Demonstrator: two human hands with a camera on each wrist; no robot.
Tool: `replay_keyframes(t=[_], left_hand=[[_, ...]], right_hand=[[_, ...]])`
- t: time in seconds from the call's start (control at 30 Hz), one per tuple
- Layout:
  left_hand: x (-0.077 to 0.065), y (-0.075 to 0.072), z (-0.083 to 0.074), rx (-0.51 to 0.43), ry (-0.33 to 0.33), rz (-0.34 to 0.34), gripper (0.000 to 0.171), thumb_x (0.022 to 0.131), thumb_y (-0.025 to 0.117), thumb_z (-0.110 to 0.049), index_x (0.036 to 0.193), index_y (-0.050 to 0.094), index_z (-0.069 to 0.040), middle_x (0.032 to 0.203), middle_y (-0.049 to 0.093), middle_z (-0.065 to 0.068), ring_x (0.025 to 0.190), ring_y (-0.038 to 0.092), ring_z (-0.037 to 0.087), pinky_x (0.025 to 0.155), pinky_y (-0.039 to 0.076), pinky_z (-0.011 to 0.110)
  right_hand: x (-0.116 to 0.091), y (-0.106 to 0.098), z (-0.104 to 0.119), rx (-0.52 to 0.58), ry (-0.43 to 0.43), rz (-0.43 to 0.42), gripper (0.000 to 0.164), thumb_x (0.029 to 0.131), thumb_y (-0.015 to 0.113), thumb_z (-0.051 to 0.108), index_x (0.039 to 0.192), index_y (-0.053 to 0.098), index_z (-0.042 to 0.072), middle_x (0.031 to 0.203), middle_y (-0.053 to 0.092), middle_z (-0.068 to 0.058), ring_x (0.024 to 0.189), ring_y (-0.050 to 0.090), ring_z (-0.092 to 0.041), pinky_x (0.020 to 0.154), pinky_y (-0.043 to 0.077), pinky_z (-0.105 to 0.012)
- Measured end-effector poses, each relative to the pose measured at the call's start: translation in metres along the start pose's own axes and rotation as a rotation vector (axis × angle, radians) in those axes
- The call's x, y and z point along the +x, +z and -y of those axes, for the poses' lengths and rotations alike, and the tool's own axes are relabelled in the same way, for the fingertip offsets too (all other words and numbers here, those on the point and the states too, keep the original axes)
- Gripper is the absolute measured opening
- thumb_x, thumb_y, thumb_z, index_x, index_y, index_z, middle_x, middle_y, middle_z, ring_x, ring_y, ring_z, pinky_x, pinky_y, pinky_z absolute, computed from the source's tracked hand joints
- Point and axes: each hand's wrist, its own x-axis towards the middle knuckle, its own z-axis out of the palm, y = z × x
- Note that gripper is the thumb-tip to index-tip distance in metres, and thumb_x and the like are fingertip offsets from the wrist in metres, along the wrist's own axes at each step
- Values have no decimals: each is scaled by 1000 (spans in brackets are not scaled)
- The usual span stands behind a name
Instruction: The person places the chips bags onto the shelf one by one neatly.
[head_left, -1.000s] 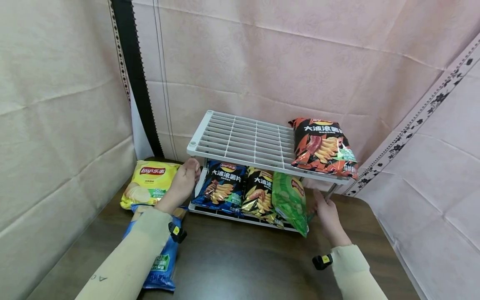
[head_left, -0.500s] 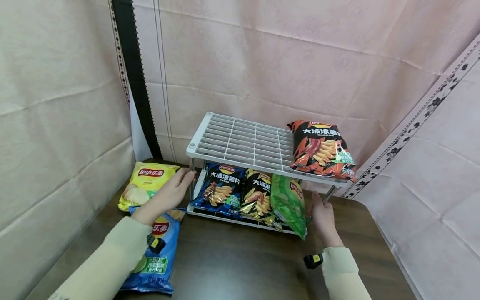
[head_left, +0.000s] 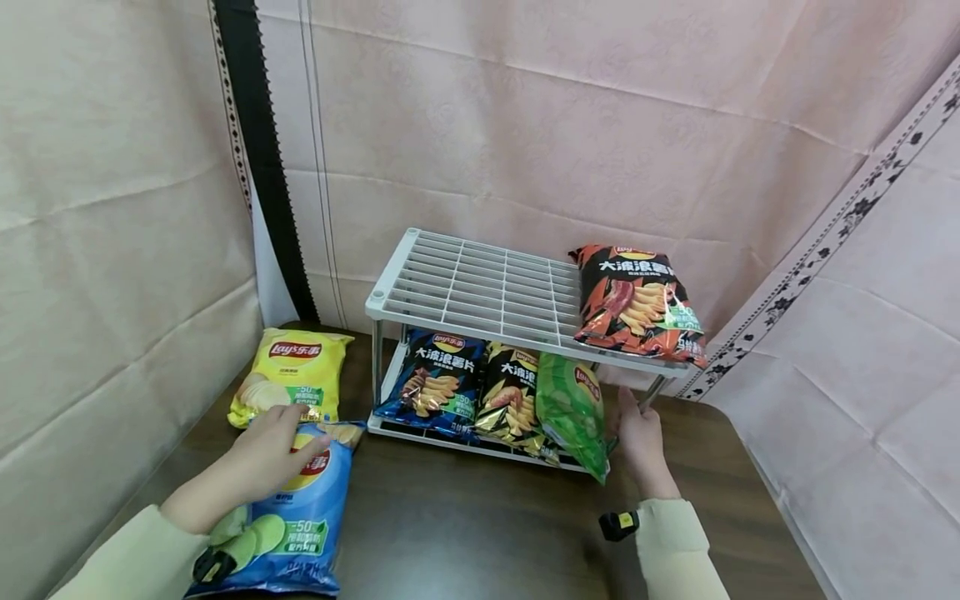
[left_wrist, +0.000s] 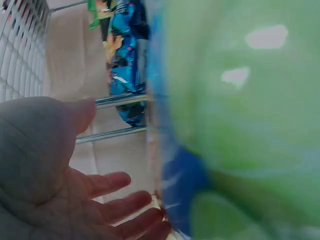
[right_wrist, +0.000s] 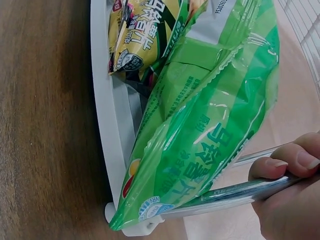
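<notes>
while right fingers (right_wrist: 270, 167) grip a metal post (right_wrist: 240, 195), left fingers (left_wrist: 127, 206) loosely spread, over blue bag (head_left: 315, 500)

Place: screened table nook, like a staged set; home or lab, cannot tell
Cloth (head_left: 517, 142): pale, creased, hung on three sides
Table (head_left: 457, 533): brown wood grain
Rack (head_left: 483, 331): white, two-tier, shop-like with chip bags (head_left: 435, 383)

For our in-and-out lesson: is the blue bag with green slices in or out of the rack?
Out: the blue bag lies on the table, left of the rack, with the left hand over its far end.
</notes>
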Motion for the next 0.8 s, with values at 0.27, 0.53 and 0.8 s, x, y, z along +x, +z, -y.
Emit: replay_keyframes(t=[0.27,0.53,0.8], left_hand=[[-23,1,18,21,-49,18,93,76,52,-65,128,29,8,121,33,30,104,31,47,76,34,61],[-28,1,44,-176,-148,240,108,76,50,-66,131,2,15,121,21,38,104,32,48,78,35,61],[-25,9,48,-293,-157,306,114,74,57,-62,132,-9,10,130,13,36,112,25,50,83,29,63]], right_hand=[[0,2,0,-38,-23,10,56,86,37,60,58,38,12,51,36,-1,48,33,-21,59,35,-44],[-3,1,5,-72,-17,-10,65,85,36,62,63,39,1,52,38,-6,45,34,-22,57,36,-43],[-6,0,9,-59,-11,-3,62,85,37,62,61,39,5,53,39,-6,43,33,-20,56,35,-44]])
